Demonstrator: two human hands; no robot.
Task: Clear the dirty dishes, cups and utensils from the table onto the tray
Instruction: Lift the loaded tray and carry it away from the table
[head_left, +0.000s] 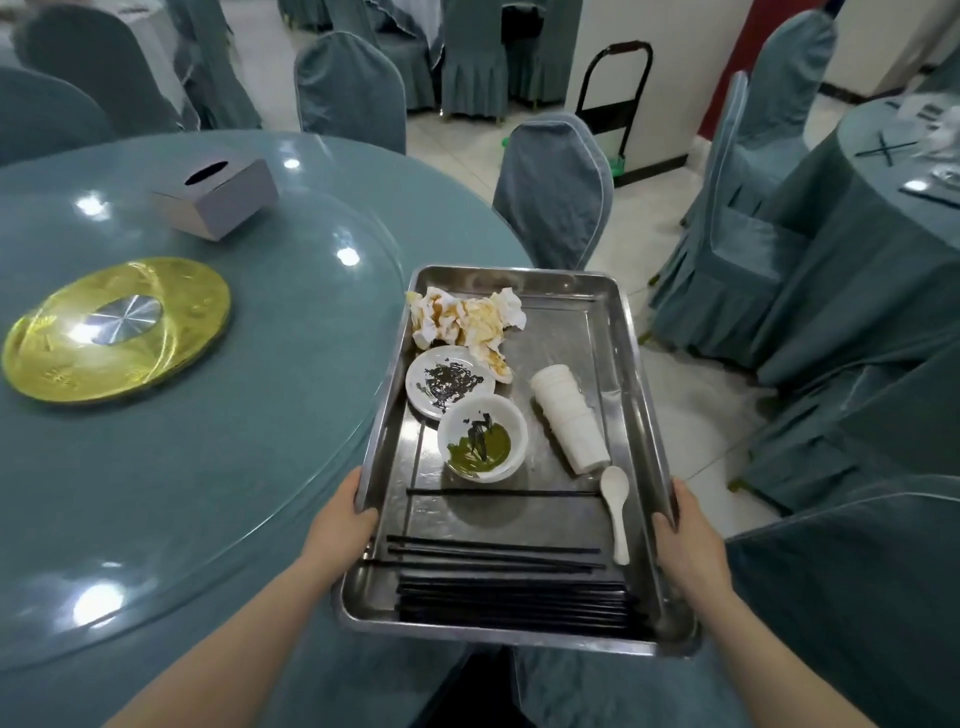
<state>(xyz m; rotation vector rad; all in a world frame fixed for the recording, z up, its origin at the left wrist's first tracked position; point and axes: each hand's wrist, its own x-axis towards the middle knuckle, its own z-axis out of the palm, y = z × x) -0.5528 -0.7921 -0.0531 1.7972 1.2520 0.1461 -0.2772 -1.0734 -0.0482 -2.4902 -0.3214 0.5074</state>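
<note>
A steel tray (561, 332) is held over the right edge of the round teal table (156, 493). My left hand (340, 527) grips its left rim and my right hand (688, 540) grips its right rim. In the tray lie stained crumpled napkins (462, 322), a small white plate (447, 382) with dark scraps, a white bowl (483, 441) with green sauce, a stack of white paper cups (571, 415) on its side, a white spoon (616, 509) and several black chopsticks (509, 592).
On the table sit a glass turntable with a gold centre disc (117, 327) and a grey tissue box (215, 195). Teal-covered chairs (553, 192) ring the table. Another covered table (893, 208) stands at right, and a black hand trolley (613, 104) stands against the far wall.
</note>
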